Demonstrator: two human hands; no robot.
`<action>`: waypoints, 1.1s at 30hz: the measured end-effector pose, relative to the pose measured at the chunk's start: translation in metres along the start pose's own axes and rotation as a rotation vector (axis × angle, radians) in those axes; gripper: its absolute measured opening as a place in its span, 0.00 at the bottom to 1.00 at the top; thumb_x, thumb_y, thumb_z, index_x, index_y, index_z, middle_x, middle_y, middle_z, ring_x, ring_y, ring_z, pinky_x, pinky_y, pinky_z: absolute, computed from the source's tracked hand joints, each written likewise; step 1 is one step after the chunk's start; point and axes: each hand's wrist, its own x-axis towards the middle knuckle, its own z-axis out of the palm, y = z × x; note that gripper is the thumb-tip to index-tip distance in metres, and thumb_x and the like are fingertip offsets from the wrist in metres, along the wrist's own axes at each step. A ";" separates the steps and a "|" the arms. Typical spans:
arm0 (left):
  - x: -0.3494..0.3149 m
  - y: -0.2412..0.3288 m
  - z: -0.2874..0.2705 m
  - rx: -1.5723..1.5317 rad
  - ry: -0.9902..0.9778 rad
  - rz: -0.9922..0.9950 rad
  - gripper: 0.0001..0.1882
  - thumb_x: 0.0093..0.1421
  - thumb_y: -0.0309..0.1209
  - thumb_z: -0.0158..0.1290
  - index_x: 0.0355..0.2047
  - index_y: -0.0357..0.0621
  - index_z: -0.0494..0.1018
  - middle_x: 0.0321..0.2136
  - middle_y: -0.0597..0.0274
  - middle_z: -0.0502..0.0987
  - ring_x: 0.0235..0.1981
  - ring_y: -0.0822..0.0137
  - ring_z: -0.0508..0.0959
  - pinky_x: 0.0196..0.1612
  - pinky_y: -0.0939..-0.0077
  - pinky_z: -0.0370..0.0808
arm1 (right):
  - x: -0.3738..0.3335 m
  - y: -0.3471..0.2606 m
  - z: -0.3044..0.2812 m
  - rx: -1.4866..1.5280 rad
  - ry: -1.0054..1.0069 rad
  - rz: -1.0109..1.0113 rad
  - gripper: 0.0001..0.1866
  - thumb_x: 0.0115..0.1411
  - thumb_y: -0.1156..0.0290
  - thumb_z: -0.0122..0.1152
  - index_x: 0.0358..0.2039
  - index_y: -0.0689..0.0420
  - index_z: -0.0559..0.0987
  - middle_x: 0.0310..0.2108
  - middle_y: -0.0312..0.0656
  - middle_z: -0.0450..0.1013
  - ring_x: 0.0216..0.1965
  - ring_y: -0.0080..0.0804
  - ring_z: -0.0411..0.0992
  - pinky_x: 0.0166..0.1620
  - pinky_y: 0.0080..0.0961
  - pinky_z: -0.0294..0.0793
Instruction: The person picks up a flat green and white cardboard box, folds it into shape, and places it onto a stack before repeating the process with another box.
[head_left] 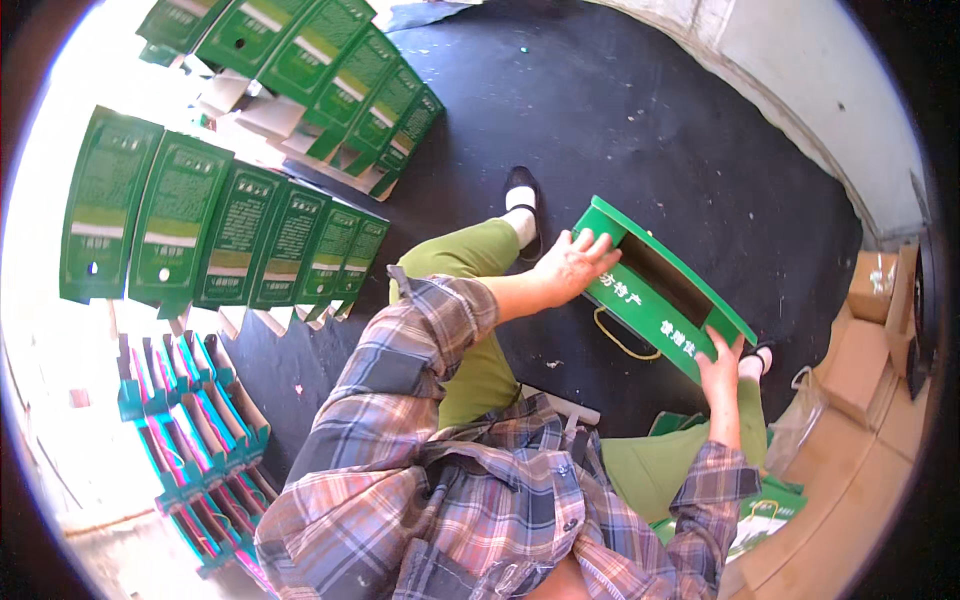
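A long green cardboard gift box (640, 300) with white lettering is held tilted over the dark floor, between my legs and out in front. Its upper side gapes, showing a brown inside. From its lower side hangs a yellow cord handle (626, 352). My left hand (578, 266) grips the far left end, fingers over the edge. At the near right end my right hand (720, 372) holds the box, thumb and fingers along its edge. Part of each hand's grip is hidden behind the cardboard.
Green boxes stand in rows (225, 235) at the left, with another group (330, 75) farther back. Teal and pink boxes (200, 440) fill the lower left. Brown cardboard (855, 365) lies at the right, near a clear plastic bag (800, 420). Green printed pieces (770, 515) lie beside my right leg.
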 end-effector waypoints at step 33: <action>0.006 -0.122 -0.116 -0.368 0.332 -0.607 0.43 0.31 0.42 0.69 0.49 0.41 0.68 0.47 0.46 0.68 0.52 0.45 0.65 0.52 0.52 0.69 | 0.016 0.009 -0.049 0.530 0.200 0.257 0.19 0.63 0.71 0.51 0.55 0.54 0.72 0.54 0.36 0.69 0.45 0.23 0.70 0.37 0.18 0.70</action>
